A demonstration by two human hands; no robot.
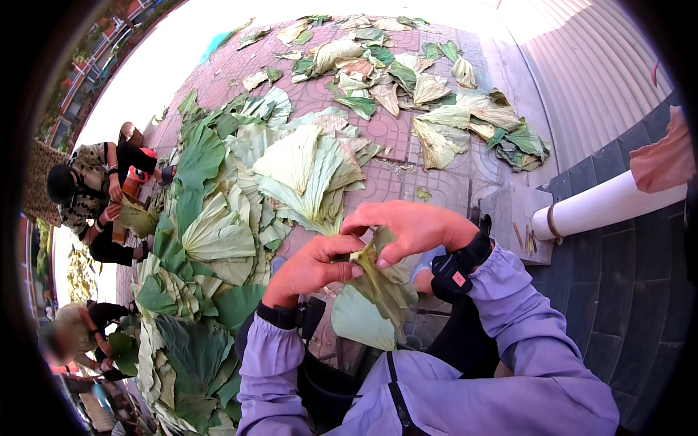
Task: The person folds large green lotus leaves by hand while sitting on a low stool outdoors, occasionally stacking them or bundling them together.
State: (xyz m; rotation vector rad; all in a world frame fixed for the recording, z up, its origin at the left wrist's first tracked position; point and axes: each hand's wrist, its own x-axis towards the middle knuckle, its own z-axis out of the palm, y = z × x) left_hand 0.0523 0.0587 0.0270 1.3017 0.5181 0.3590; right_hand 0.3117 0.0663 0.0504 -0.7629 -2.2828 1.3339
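Note:
Both my hands meet over my lap on one large folded lotus leaf (389,291), brownish green on its outer folds. My left hand (314,267) pinches its gathered top, thumb and fingers closed beside a pale stub. From above, the curled fingers and thumb of my right hand (414,227) close on the same bunched top. A paler green flap (360,320) hangs down from the leaf toward my jacket. In front of my hands lies a heap of lotus leaves, with a pale fan-shaped leaf (289,158) on top.
More leaf piles (480,120) lie farther off on the red paving (385,167). At my right are a stone block (505,218) with small sticks or tools, a white pipe (607,205) and dark tiles. Two people (83,189) sit at the left; one handles a leaf (137,216).

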